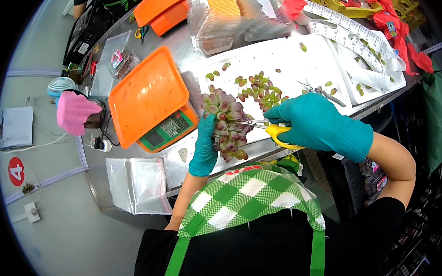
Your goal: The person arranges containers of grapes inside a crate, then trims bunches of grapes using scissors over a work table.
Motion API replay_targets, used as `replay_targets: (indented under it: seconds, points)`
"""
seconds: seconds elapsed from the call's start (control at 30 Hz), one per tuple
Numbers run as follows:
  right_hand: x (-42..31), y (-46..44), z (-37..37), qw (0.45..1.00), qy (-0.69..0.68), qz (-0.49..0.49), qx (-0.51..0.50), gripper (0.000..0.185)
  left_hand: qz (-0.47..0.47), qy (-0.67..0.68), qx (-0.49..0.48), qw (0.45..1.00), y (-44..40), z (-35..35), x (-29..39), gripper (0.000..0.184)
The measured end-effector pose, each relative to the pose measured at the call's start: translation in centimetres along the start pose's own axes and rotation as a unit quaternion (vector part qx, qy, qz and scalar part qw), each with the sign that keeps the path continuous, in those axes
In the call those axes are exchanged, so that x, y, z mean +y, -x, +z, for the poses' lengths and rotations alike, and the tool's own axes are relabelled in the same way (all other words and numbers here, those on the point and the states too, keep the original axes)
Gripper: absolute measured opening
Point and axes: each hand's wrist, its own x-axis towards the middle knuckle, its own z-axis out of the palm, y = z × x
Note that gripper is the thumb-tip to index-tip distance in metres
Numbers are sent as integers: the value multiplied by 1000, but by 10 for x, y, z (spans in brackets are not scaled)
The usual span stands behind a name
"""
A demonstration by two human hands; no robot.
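In the head view, the left hand in a teal rubber glove (205, 146) grips a rosette-leaved, purple-green succulent plant (224, 104), which is held up over the near edge of a white, shallow tray (295, 59). Its fingers curl around the plant's left side, partly hidden, seemingly to steady it and leave the right side exposed. The right hand in a matching glove (314, 120) is closed on yellow-handled metal scissors (276, 133), their blades pointing into the foliage; I cannot tell how far the blades are parted. Working over the tray probably keeps loose green-red leaves (268, 96) contained. An orange-topped electronic scale (151, 92) stands beside the tray, its keypad angled toward the person, presumably for easy reading.
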Motion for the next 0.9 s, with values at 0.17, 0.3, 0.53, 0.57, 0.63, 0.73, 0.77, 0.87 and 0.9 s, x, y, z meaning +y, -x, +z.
replay_targets:
  seconds: [0.17, 0.3, 0.53, 0.57, 0.63, 0.73, 0.77, 0.87, 0.9]
  points:
    - [5, 4, 18, 999, 0, 4, 43, 33, -3, -16, -5, 1000, 1, 4, 5, 60]
    - [13, 6, 39, 988, -21, -1, 150, 32, 1, -37, 19, 999, -1, 14, 9, 66]
    - [16, 15, 47, 956, -155, 13, 250, 40, 41, 81, -51, 995, -7, 8, 12, 67]
    - [17, 15, 46, 961, -135, -4, 241, 41, 42, 78, -44, 995, -8, 8, 11, 67]
    - [19, 15, 47, 968, -90, -34, 230, 44, 46, 75, -30, 996, -11, 8, 11, 67]
    - [18, 14, 40, 980, -13, -48, 195, 45, 30, 27, -41, 998, -9, 11, 12, 67]
    - [18, 15, 36, 981, 21, -55, 184, 45, 29, 5, -21, 999, -8, 11, 12, 67]
    - [18, 16, 27, 972, 99, -93, 191, 44, 5, -29, -32, 999, 2, 19, 18, 67]
    - [17, 16, 23, 967, 121, -109, 198, 44, -2, -49, -39, 998, 4, 21, 20, 67]
